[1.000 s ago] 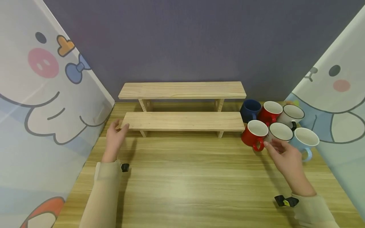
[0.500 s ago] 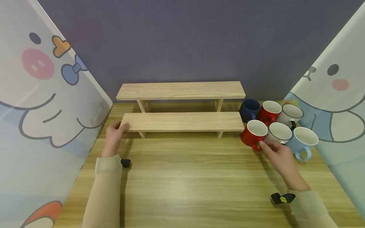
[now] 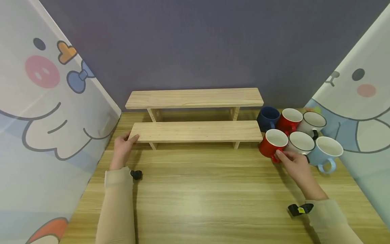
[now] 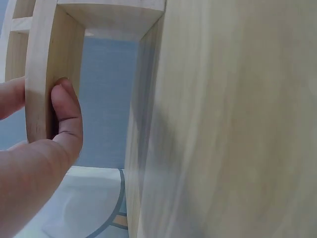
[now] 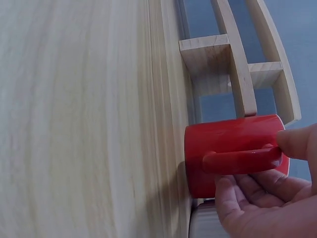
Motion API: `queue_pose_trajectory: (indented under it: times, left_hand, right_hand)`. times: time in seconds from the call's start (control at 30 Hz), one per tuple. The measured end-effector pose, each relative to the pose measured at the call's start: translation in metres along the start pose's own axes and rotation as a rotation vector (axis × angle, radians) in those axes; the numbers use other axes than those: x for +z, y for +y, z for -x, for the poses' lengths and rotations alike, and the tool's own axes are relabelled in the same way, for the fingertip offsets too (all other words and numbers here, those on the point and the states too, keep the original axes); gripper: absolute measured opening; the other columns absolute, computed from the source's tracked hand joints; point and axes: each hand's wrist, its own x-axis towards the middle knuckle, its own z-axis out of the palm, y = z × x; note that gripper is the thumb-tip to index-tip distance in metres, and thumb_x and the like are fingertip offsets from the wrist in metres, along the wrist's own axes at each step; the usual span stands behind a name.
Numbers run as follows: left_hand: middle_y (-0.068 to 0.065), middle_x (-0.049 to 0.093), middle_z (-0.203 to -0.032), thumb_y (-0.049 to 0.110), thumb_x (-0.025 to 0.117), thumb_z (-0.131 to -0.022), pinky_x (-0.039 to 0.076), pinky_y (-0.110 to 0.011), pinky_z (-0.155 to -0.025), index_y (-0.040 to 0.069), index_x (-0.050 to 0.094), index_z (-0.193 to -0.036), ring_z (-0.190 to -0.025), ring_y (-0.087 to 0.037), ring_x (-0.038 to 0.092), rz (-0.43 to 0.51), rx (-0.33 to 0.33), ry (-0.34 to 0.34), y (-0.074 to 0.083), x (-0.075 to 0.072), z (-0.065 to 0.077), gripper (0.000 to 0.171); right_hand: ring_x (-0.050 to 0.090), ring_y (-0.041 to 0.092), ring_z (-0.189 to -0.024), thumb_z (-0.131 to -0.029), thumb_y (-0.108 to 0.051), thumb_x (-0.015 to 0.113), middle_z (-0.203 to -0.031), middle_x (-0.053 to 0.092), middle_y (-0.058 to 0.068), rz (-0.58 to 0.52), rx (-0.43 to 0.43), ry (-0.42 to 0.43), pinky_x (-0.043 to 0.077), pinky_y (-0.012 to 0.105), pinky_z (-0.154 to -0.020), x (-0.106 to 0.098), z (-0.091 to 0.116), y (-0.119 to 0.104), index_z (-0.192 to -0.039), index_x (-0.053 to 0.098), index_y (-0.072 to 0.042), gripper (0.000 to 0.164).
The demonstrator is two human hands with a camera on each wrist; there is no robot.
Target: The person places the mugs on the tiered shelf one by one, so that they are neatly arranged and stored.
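At the left end of the lower board of a two-step wooden shelf (image 3: 195, 131), my left hand (image 3: 122, 150) grips the board's edge. The left wrist view has the board (image 4: 37, 84) between the digits of that hand. My right hand (image 3: 298, 169) pinches the handle of the front red mug (image 3: 267, 146), which stands upright on the table against the shelf's right end. Seen from the right wrist, the thumb lies on the handle of the red mug (image 5: 225, 131), with the other fingers curled beside it. White insides show in the mug.
Close around the held mug stand a dark blue mug (image 3: 266, 117), another red mug (image 3: 287, 120), two white mugs with dark rims, one a white mug (image 3: 297, 144) in front, and a light blue mug (image 3: 324, 152). A grey wall (image 3: 195, 44) rises behind; printed panels flank the table.
My left hand has come onto the board's end from just beside it. The right hand has moved slightly left and taken hold of the red mug's handle. The mugs stay in place.
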Motion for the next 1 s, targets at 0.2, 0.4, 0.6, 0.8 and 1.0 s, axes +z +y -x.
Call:
queue_pose_trajectory:
  times: [0.2, 0.4, 0.6, 0.8, 1.0]
  left_hand:
    - [-0.025, 0.032, -0.156, 0.023, 0.064, -0.103, 0.041, -0.037, -0.109, -0.005, 0.023, -0.157, -0.123, -0.02, 0.05, 0.059, -0.01, 0.022, -0.003, -0.001, -0.001, 0.073]
    - [-0.021, 0.041, -0.142, 0.015, 0.069, -0.1, 0.049, -0.03, -0.099, -0.006, 0.028, -0.155, -0.105, -0.012, 0.056, 0.172, -0.026, 0.044, -0.008, -0.002, -0.006, 0.073]
    - [-0.017, 0.046, -0.134, 0.011, 0.07, -0.099, 0.052, -0.027, -0.093, -0.009, 0.027, -0.155, -0.1, -0.011, 0.058, 0.236, -0.028, 0.015, -0.009, -0.002, -0.01, 0.073]
    - [-0.024, 0.039, -0.145, 0.012, 0.068, -0.1, 0.05, -0.026, -0.098, -0.008, 0.025, -0.155, -0.105, -0.008, 0.058, 0.219, -0.041, -0.011, -0.008, -0.004, -0.01, 0.073]
    - [-0.02, 0.041, -0.142, 0.014, 0.072, -0.098, 0.051, -0.021, -0.093, -0.006, 0.026, -0.156, -0.106, -0.01, 0.059, 0.261, -0.075, 0.001, -0.008, -0.005, -0.009, 0.076]
  right_hand:
    - [0.063, 0.012, -0.097, -0.109, -0.044, 0.048, -0.112, 0.071, 0.021, -0.105, -0.012, -0.023, 0.05, 0.012, -0.075, 0.002, -0.002, 0.0, -0.122, 0.068, 0.009, 0.057]
    - [0.063, 0.0, -0.093, -0.111, -0.035, 0.048, -0.111, 0.07, 0.023, -0.192, -0.056, -0.039, 0.051, 0.012, -0.08, 0.002, -0.003, 0.004, -0.121, 0.066, 0.012, 0.052]
    - [0.064, 0.001, -0.094, -0.111, -0.03, 0.048, -0.108, 0.072, 0.02, -0.224, -0.091, -0.045, 0.051, 0.012, -0.08, 0.002, -0.003, 0.009, -0.12, 0.066, 0.013, 0.048]
    - [0.066, 0.001, -0.09, -0.111, -0.023, 0.05, -0.099, 0.074, 0.011, -0.278, -0.122, 0.002, 0.052, 0.013, -0.079, 0.006, -0.002, 0.011, -0.115, 0.066, 0.017, 0.043]
    - [0.067, 0.003, -0.09, -0.11, -0.019, 0.052, -0.098, 0.074, 0.006, -0.316, -0.146, 0.035, 0.053, 0.013, -0.08, 0.008, 0.001, 0.014, -0.114, 0.065, 0.017, 0.039]
